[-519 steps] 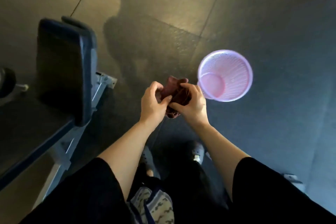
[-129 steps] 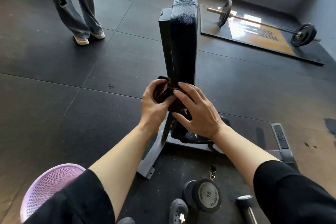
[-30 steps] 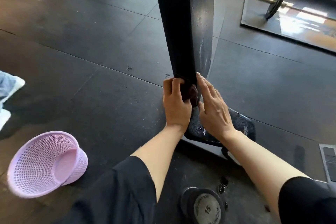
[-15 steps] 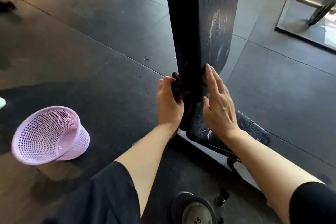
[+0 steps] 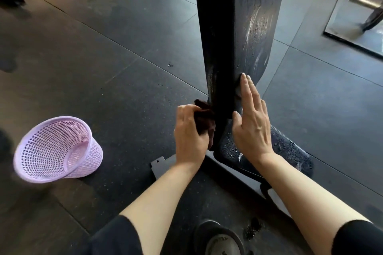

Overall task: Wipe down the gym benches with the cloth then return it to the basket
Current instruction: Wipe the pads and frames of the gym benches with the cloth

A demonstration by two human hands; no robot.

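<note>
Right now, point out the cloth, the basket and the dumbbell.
cloth (image 5: 204, 119), head view, on the bunched dark fabric the left hand (image 5: 189, 134) grips.
basket (image 5: 31, 172), head view, on its lilac near rim.
dumbbell (image 5: 222, 244), head view, on its grey end face.

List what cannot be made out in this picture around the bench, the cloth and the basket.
- Backrest pad of the bench, head view: its top is cut off by the upper frame edge.
- Cloth: mostly hidden under the left hand; its full shape is unclear.
- Right hand: its palm faces the pad, so contact is unseen.
- Dumbbell: cut by the bottom edge, marking unreadable.
- Basket: nothing visible inside.
</note>
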